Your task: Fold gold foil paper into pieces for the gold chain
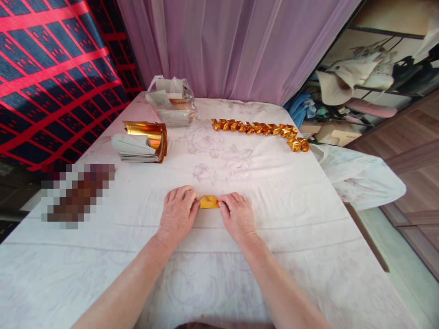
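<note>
A small piece of folded gold foil paper [209, 202] lies between my hands on the tablecloth, its upper corners slanted. My left hand [179, 209] pinches its left end between thumb and fingers. At the opposite end, my right hand [238, 214] grips the paper the same way. Farther off to the left sits a curved stack of gold and white paper sheets [142, 142]. A row of folded gold foil pieces [255, 128] runs along the back right of the table.
Behind the stack stands a clear plastic bag [171, 103] of more sheets. A blurred patch [80, 194] covers something at the left edge. Purple curtains [219, 50] hang behind the table [219, 283]. Shelves at right hold a cap [338, 80]; a white plastic bag [370, 176] hangs beside the table.
</note>
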Demonstrator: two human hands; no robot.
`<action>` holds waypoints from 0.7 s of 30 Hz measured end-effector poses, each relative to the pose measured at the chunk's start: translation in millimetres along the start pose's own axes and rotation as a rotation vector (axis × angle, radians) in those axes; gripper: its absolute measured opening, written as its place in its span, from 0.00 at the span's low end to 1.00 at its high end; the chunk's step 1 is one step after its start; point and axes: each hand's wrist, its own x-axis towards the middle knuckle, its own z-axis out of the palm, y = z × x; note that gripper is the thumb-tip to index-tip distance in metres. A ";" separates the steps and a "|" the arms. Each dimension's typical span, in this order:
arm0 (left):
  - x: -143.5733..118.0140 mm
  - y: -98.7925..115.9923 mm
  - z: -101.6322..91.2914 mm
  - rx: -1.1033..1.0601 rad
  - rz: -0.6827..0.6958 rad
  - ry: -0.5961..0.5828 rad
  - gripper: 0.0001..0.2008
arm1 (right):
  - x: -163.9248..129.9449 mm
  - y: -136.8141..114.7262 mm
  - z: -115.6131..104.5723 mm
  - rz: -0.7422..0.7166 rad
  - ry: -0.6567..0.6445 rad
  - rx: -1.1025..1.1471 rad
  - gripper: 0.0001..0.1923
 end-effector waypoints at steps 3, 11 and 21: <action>0.5 -0.5 1.1 -0.017 0.012 -0.006 0.08 | 0.2 -4.8 -1.2 0.006 0.006 -0.025 0.06; 1.2 -0.5 1.3 -0.028 -0.013 -0.024 0.05 | 5.8 -18.7 -3.8 0.077 -0.010 -0.152 0.10; 1.7 2.0 1.8 -0.028 -0.031 -0.025 0.02 | 9.1 -17.2 -2.1 0.108 0.003 -0.132 0.13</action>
